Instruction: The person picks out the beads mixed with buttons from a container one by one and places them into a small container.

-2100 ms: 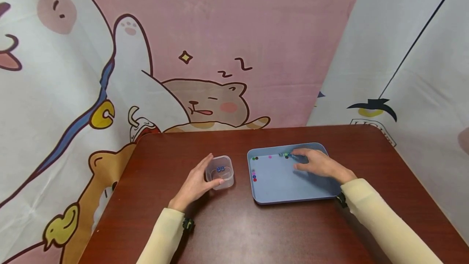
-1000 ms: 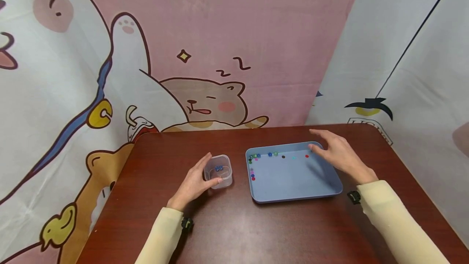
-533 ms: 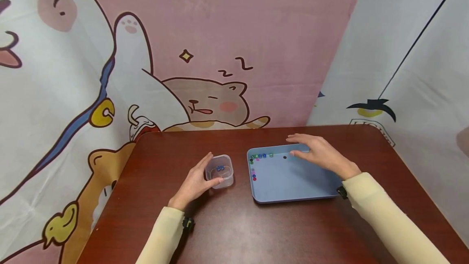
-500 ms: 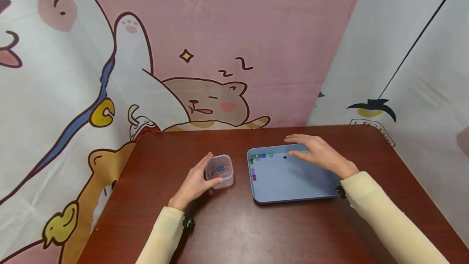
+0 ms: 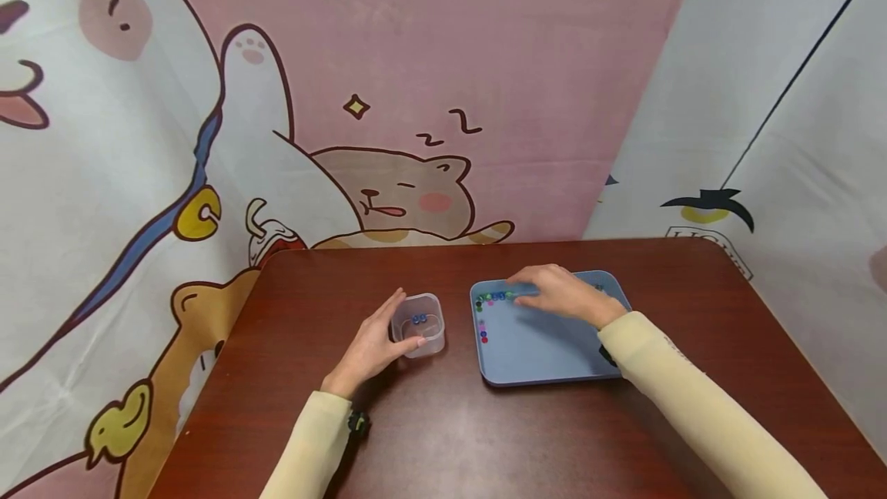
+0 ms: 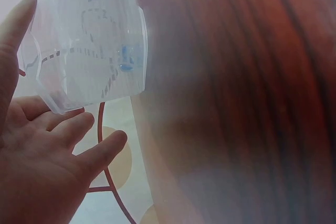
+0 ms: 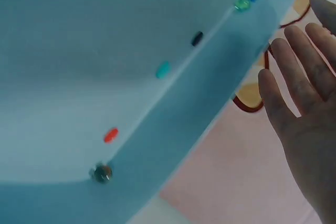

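My left hand (image 5: pixel 369 347) holds a clear plastic box (image 5: pixel 433 343) on the table, thumb at its near side and fingers along the left. Two blue glass marbles (image 5: pixel 419 319) lie in the box. Over the back part of a blue tray (image 5: pixel 547 353) is my right hand (image 5: pixel 563 296), its fingers loosely extended and nothing held. Near its fingertips, green and blue marbles (image 5: pixel 499 296) line the tray's back left. The right wrist view shows a black bead (image 7: pixel 197 38), a turquoise bead (image 7: pixel 163 69), a red bead (image 7: pixel 111 135) and a dark marble (image 7: pixel 102 173) along the wall.
Pink, blue and red beads (image 5: pixel 483 333) sit along the tray's left wall. The brown wooden table (image 5: pixel 443 437) carries both containers, the box left of the tray. A cartoon-printed cloth (image 5: pixel 540 98) hangs behind the table's back edge.
Marbles have gathered from the tray's middle back toward its back left corner. My right hand drew back to the right, then came left over the tray. The left hand stays at the box.
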`<action>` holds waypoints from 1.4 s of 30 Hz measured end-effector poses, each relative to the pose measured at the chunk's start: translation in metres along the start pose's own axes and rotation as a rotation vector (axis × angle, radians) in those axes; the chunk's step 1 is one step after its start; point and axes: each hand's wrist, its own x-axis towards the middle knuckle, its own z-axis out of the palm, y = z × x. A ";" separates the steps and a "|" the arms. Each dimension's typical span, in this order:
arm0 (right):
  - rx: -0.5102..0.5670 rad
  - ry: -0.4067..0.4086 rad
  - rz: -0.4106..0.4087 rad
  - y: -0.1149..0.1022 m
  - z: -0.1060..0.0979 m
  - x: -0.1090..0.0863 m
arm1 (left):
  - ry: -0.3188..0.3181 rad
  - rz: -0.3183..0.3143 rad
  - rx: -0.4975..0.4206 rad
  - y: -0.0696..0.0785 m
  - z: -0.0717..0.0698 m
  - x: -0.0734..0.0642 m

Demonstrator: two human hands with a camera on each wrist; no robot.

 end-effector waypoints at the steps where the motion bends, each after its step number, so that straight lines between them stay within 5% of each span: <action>1: 0.002 -0.007 0.003 0.001 0.003 0.002 | -0.001 0.000 -0.002 0.000 0.000 0.000; 30: -0.089 0.013 0.007 0.019 0.042 0.008 | -0.015 -0.029 -0.008 -0.001 0.001 0.000; 42: -0.092 0.100 -0.054 0.018 0.041 0.007 | -0.011 -0.023 -0.004 -0.001 0.001 0.001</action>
